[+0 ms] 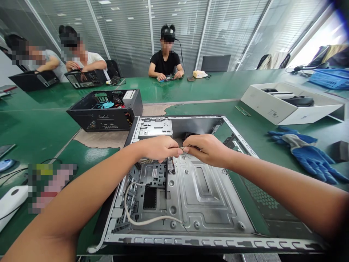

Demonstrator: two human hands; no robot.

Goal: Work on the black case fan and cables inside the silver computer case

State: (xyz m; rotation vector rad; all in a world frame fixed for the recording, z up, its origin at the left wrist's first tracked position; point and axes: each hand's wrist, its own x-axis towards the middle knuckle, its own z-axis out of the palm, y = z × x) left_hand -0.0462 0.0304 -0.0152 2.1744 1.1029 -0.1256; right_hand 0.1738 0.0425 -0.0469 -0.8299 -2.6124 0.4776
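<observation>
Both of my hands meet above an open computer case (pixel 207 214) that lies flat on the green table. My left hand (pixel 159 148) is closed in a pinch on a thin, light-coloured cable (pixel 181 148). Fingertip to fingertip with it, my right hand (pixel 208 149) pinches the same cable. More wires run back under my left hand near the drive bracket (pixel 156 173). A thicker grey-white cable (pixel 144 221) curves across the case floor on the near left. The cable's ends are hidden by my fingers.
A second black computer case (pixel 109 112) stands beyond at left. To the right are a white box (pixel 289 105), blue gloves (pixel 307 154) and a memory module (pixel 242 111). A computer mouse (pixel 7 165) lies far left. Several people (pixel 166 60) work across the table.
</observation>
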